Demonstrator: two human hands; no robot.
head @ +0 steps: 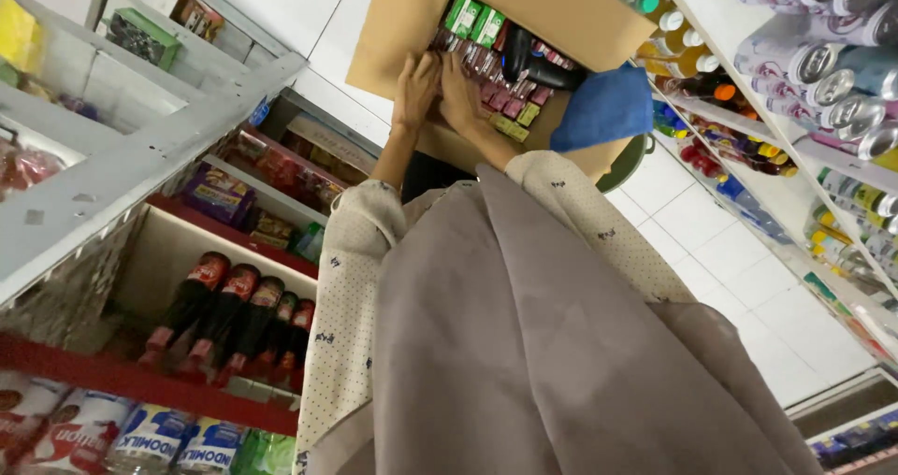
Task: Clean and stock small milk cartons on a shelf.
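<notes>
Near the top centre of the frame, both hands reach forward into an open cardboard box [571, 12] whose flaps spread toward the upper edge. The left hand [416, 87] is stretched out from a bare forearm, palm down, fingers curled onto the row of small red and pink packets [496, 87] packed inside the box; whether it actually grips one cannot be told, since the fingertips are lost among the packets. The right hand [463, 96] lies just beside it, touching or nearly touching it, wrist bent and fingers likewise bent down onto the same packets, its grip equally unclear. Both arms come out of pale dotted sleeves [351, 279] and run almost parallel, converging at the box. A grey-brown cloth [524, 344] hangs from the person's front and fills the lower centre of the frame.

Inside the box, green cartons [472, 17] stand at the far end, and a dark bottle-like thing [538, 68] lies across the packets to the right of the hands. A blue cloth [606, 106] drapes over the box's right edge, with a green bucket rim [636, 162] just under it.

At lower left, dark soda bottles [234, 311] lie on a red shelf [131, 381], with milk tins [150, 438] below them. Along the right edge, drink cans [823, 64] fill white shelving above a white tiled floor [730, 279].
</notes>
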